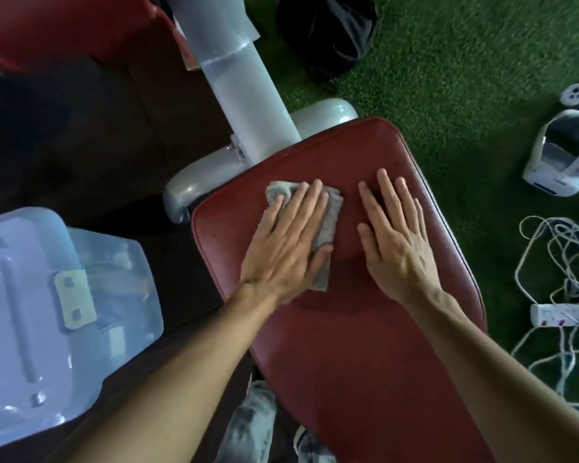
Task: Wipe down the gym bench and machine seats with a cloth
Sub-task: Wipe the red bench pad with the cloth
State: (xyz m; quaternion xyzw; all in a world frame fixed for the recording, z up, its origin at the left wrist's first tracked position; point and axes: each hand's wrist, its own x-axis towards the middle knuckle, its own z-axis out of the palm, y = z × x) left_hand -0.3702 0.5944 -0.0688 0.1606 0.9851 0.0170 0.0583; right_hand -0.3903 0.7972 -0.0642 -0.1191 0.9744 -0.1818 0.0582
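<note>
Our left hand (286, 242) presses a grey cloth (318, 228) flat on the red bench (365, 345) — fingers spread; our right hand (395, 242) rests beside it, open, palm down.

Non-task items on floor

Black bag (328, 31) on green turf (465, 61); white headset (562, 155) near controller (577, 94); tangled white cables (562, 262) touching power strip (564, 314); pale plastic cover (47, 315) at left.

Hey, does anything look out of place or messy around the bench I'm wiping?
The red bench pad looks intact. The odd part is the green turf to its right: a tangle of white cables with a power strip lies loose there, beside a white headset and a controller.
</note>
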